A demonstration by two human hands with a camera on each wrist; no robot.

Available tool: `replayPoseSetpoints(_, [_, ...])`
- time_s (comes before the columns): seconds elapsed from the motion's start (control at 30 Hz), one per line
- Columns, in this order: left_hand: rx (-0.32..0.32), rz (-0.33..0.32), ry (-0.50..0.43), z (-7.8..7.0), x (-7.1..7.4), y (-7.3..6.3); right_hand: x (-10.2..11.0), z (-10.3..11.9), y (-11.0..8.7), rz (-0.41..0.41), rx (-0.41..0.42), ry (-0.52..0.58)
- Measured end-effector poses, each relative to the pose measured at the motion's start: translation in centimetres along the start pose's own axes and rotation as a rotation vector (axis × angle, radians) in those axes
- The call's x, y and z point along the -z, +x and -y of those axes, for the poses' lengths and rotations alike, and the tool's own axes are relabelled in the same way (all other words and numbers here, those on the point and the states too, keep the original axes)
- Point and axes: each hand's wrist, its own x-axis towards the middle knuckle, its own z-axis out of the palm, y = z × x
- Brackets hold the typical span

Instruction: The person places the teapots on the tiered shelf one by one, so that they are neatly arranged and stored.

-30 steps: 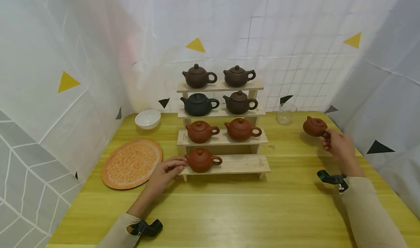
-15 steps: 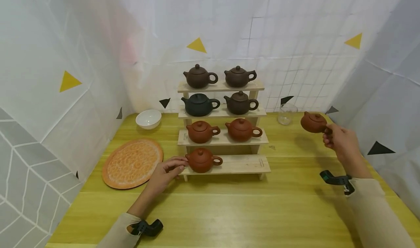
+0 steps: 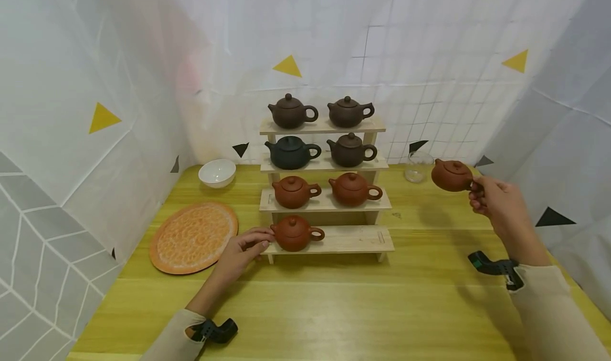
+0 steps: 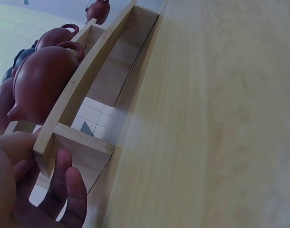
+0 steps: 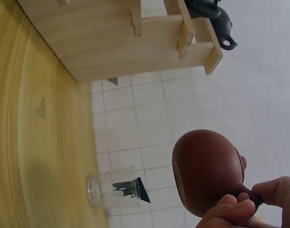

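In the head view, my right hand (image 3: pixel 503 204) grips a reddish-brown teapot (image 3: pixel 450 175) by its handle, in the air above the table's right side. The right wrist view shows this held teapot (image 5: pixel 207 168) from below, thumb and fingers pinching the handle. My left hand (image 3: pixel 242 252) holds the left end of the lowest step of a wooden tiered stand (image 3: pixel 353 239). Its fingertips lie close to the spout of a red-brown teapot (image 3: pixel 292 235) on that step. In the left wrist view, curled fingers (image 4: pixel 64 168) show below the board's end.
Higher steps carry two red-brown teapots (image 3: pixel 352 190), a dark green teapot (image 3: pixel 288 153) and several dark brown teapots (image 3: pixel 288 112). A clear glass cup (image 3: pixel 415 171) stands back right. At left are a white bowl (image 3: pixel 217 174) and a round orange mat (image 3: pixel 194 238).
My right hand has raised the teapot slightly and brought it a little left, its spout now tipped up more. The left hand has kept its place at the stand.
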Motion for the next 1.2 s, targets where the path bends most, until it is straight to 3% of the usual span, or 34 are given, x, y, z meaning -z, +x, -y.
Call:
replayPoseSetpoints(0.33, [0.002, -0.003, 0.006, 0.1, 0.0, -0.1, -1.3, 1.6, -2.0, 0.043, 0.033, -0.07])
replayPoseSetpoints(0.67, [-0.003, -0.004, 0.009, 0.1, 0.0, 0.0, -3.0, 2.6, -3.4, 0.139, 0.094, -0.036])
replayPoseSetpoints(0.9, [0.001, -0.005, 0.004, 0.0, 0.0, 0.0, -4.1, 3.1, -4.3, 0.163, 0.121, -0.1])
replayPoseSetpoints(1.2, [0.0, -0.006, 0.0, 0.0, 0.0, 0.0, -5.3, 3.2, -5.1, 0.24, 0.137, -0.052])
